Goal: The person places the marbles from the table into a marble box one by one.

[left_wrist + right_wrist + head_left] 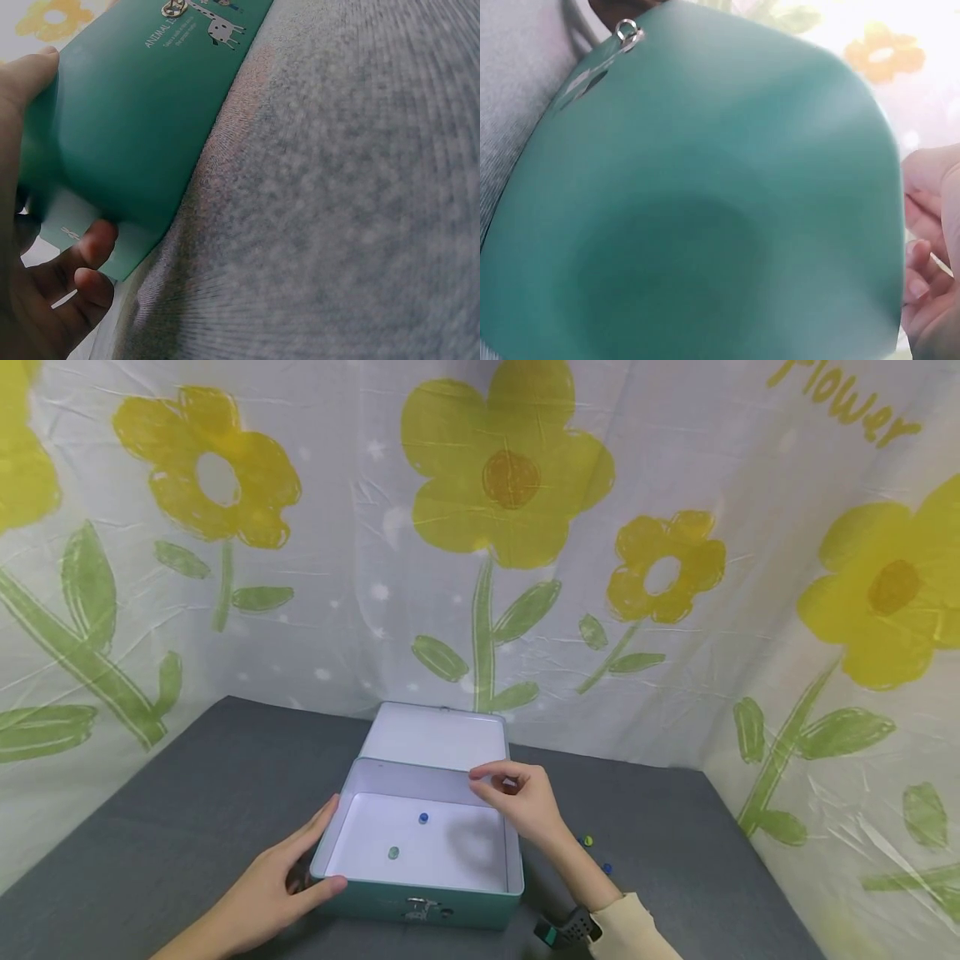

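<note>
A green tin box [416, 902] stands with its lid [438, 735] raised at the back. My left hand [266, 885] grips its front left corner, thumb on the front rim and fingers along the left wall. Inside, on the white bottom, lie a small blue bead-like piece [423, 818] and a pale green one [393, 853], apart from each other. Over the box's right rear part is my right hand [521, 793], thumb and forefinger tips brought close together. Whether anything is between them is not visible. In the right wrist view the box wall [705, 150] hides much of the scene.
On the dark grey table [247, 777], right of the box, lie a yellow-green piece [587, 841] and a blue piece [607, 868], partly near the right forearm. A flower-printed curtain [315, 568] hangs behind and at the sides. The right wrist wears a black band [577, 927].
</note>
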Demonstrator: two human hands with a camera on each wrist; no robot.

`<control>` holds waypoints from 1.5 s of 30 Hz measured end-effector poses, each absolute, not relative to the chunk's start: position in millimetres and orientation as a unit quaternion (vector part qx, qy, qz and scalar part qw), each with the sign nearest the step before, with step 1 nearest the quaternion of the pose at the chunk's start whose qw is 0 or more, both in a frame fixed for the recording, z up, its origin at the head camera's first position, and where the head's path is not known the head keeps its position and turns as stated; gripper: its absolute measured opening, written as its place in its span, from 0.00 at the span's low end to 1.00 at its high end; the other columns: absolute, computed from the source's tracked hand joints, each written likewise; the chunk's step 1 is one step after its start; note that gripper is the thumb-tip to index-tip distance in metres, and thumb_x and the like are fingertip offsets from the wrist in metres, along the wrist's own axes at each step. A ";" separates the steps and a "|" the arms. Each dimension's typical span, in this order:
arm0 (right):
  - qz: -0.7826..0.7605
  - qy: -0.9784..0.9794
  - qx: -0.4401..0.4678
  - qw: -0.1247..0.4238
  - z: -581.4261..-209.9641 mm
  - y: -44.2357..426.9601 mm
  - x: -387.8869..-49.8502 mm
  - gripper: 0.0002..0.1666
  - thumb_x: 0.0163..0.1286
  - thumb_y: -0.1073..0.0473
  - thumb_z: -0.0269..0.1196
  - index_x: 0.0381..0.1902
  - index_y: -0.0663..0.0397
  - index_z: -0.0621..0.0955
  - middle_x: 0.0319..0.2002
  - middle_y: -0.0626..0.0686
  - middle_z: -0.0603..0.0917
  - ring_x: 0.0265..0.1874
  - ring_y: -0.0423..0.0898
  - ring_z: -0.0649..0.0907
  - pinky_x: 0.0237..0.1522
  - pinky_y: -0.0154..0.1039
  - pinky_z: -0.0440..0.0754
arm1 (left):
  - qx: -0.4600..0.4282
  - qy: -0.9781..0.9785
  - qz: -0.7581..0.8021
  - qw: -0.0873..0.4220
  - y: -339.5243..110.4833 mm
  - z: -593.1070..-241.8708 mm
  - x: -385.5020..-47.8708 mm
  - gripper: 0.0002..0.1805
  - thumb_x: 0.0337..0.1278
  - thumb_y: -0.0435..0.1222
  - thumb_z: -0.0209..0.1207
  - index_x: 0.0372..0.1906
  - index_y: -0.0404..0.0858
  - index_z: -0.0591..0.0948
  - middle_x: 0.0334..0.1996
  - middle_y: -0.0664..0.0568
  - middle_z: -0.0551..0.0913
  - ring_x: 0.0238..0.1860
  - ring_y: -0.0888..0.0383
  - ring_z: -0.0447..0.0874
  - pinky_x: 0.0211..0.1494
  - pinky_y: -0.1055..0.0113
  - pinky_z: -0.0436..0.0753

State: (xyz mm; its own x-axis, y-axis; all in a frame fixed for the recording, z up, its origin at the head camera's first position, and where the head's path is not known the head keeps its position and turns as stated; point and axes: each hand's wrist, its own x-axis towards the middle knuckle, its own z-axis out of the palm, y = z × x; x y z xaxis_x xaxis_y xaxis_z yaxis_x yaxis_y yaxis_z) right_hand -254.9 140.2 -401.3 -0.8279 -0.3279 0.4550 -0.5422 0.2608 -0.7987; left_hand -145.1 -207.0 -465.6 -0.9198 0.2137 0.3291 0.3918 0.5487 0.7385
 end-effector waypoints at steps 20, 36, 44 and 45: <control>0.538 -0.795 0.246 0.135 -407.6 207.2 -252.4 0.08 0.69 0.67 0.73 0.45 0.59 0.92 0.31 0.55 0.87 0.18 0.37 0.65 0.21 0.33 0.65 | -0.180 -0.870 -0.449 0.097 -205.0 -466.1 -145.6 0.51 0.66 0.46 0.72 0.87 0.52 0.57 0.83 0.41 0.59 0.40 0.70 0.73 0.28 0.71 0.72; 0.508 -0.827 0.193 0.148 -419.8 264.0 -241.9 0.11 0.71 0.65 0.72 0.48 0.66 0.90 0.38 0.56 0.90 0.29 0.41 0.77 0.31 0.34 0.76 | -0.167 -0.877 -0.442 0.089 -203.9 -463.2 -145.5 0.51 0.66 0.48 0.72 0.87 0.53 0.56 0.83 0.40 0.59 0.63 0.65 0.74 0.35 0.71 0.76; 0.497 -0.842 0.140 0.155 -425.6 288.0 -233.3 0.12 0.70 0.65 0.73 0.48 0.64 0.90 0.38 0.55 0.91 0.28 0.41 0.77 0.32 0.33 0.77 | -0.177 -0.875 -0.441 0.097 -205.6 -463.4 -145.2 0.52 0.65 0.45 0.73 0.87 0.52 0.56 0.83 0.40 0.59 0.51 0.65 0.73 0.29 0.71 0.72; 0.497 -0.843 0.134 0.154 -426.8 290.4 -232.1 0.12 0.70 0.65 0.73 0.49 0.65 0.90 0.39 0.55 0.91 0.28 0.41 0.78 0.32 0.33 0.78 | -0.178 -0.875 -0.441 0.096 -205.8 -463.7 -144.8 0.52 0.65 0.45 0.73 0.87 0.51 0.56 0.83 0.40 0.59 0.47 0.68 0.73 0.28 0.71 0.71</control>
